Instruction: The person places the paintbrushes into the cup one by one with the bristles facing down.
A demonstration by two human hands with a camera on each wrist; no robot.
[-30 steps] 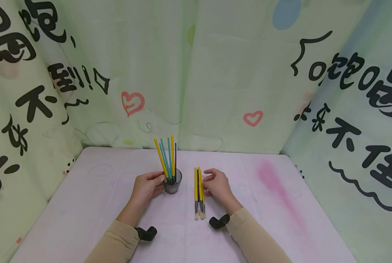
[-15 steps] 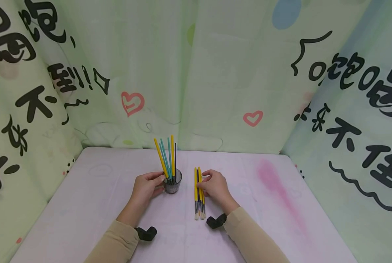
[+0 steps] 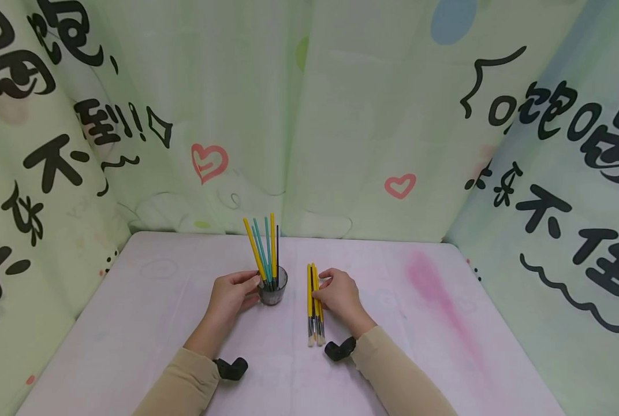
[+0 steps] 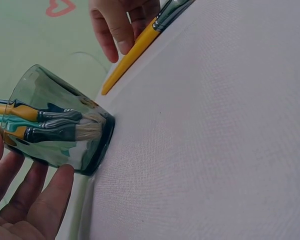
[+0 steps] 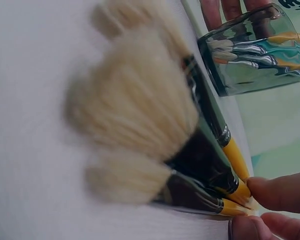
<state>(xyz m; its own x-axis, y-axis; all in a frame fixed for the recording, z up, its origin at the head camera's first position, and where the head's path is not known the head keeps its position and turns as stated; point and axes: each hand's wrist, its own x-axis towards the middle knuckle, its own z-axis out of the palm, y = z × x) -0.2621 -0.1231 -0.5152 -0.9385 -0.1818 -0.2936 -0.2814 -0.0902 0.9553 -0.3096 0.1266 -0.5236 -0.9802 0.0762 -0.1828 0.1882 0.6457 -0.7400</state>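
My left hand [image 3: 227,297] holds a clear glass cup [image 3: 271,299] by its left side, thumb near the rim. In the cup lean several paintbrushes [image 3: 273,248], yellow, teal and dark, their handles up; the left wrist view shows their bristles [image 4: 90,130] inside the glass. Right of the cup, a row of loose paintbrushes [image 3: 310,294] lies on the table, bristles toward me. My right hand [image 3: 342,293] pinches at the yellow handles from the right. In the right wrist view, finger and thumb meet the handles behind the broad pale bristles [image 5: 140,95]; how many they grip is hidden.
A pale pinkish-white cloth covers the table [image 3: 148,335], with a pink streak [image 3: 439,294] at the right. Green printed curtains [image 3: 340,115] surround the back and both sides. A black wrist camera [image 3: 231,370] sits on each sleeve.
My right hand has moved slightly left, from beside the loose paintbrushes onto their handles, its fingers closing there. The left hand and the glass cup have stayed put.
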